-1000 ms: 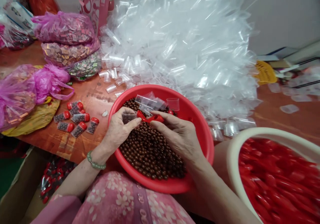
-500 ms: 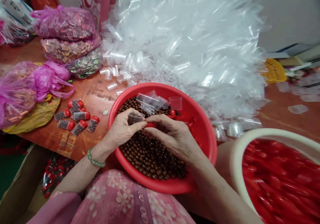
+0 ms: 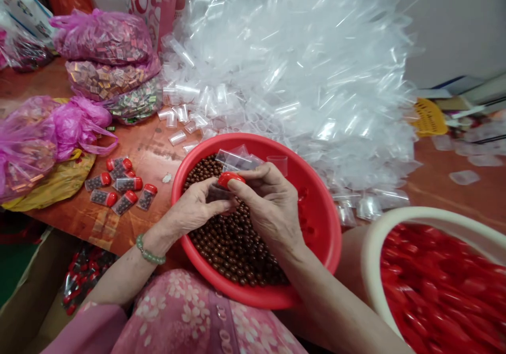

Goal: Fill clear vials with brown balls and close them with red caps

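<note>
Two hands fill the middle of my feed, both closed and working together above a red plastic basin [image 3: 334, 238]. The left hand [image 3: 193, 211], with a green beaded bracelet [image 3: 148, 255] at its wrist, curls around a clear plastic vial [image 3: 219, 193] that lies nearly level. The right hand [image 3: 272, 206] pinches a red cap [image 3: 230, 180] at the vial's upper end; from here I cannot tell whether the cap is fully seated. Brown round beads [image 3: 233, 248] cover the basin floor just beneath the hands, and a few loose clear vials [image 3: 278, 164] lie on them near the far rim. Closest to the lens is a pink floral garment [image 3: 177, 312] across the person's lap. To the right sits a cream basin [image 3: 373, 248] heaped with red caps [image 3: 438, 285], blurred in my view. Left of the red basin, capped vials [image 3: 125, 184] of dark contents lie scattered on the orange-brown surface [image 3: 146, 159], and more lie in a cardboard box [image 3: 23, 280] below its edge. Farther back are pink bags of small foil packets [image 3: 103, 37], a great heap of clear plastic vials [image 3: 292, 79], a yellow basket [image 3: 429, 132], and a patterned pink tote bag [image 3: 152, 0].
</note>
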`<state>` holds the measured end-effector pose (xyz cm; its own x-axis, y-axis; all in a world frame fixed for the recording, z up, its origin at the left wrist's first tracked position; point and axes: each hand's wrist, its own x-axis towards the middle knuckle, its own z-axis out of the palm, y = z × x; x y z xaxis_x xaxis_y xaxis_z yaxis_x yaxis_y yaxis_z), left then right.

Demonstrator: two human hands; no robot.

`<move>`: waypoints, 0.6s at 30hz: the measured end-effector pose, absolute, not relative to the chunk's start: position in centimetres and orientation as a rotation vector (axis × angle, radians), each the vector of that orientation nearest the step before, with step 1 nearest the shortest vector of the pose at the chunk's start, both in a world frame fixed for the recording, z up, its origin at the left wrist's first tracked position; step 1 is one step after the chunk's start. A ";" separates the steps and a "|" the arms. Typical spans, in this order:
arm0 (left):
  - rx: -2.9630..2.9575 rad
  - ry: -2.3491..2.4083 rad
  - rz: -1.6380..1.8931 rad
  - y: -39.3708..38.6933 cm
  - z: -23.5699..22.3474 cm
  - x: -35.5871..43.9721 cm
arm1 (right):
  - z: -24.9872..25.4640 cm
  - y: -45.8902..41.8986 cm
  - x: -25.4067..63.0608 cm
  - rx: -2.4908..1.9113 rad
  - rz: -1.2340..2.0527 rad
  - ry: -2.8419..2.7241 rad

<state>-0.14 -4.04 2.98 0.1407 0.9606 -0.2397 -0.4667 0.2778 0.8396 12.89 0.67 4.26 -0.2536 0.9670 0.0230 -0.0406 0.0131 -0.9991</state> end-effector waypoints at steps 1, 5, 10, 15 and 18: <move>0.693 0.897 1.153 -4.1 2.9 -0.1 | 4.2 0.5 12.7 -1.039 1.395 -1.369; 0.728 0.935 1.141 -4.0 2.5 0.0 | 4.1 0.4 12.5 -1.068 1.369 -1.365; 0.786 0.942 1.088 -3.9 2.3 0.0 | 3.8 0.2 12.5 -1.070 1.342 -1.378; 0.778 0.926 1.109 -4.0 2.5 0.0 | 3.6 -0.1 12.6 -1.066 1.317 -1.408; 0.762 0.958 1.109 -4.1 2.5 -0.1 | 3.7 0.0 12.9 -1.078 1.290 -1.435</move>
<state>-0.10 -4.07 2.52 0.1490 0.9583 -0.2437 -0.3801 0.2830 0.8806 12.94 0.00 3.68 -0.2171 0.9739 0.0665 0.0370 0.0763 -0.9964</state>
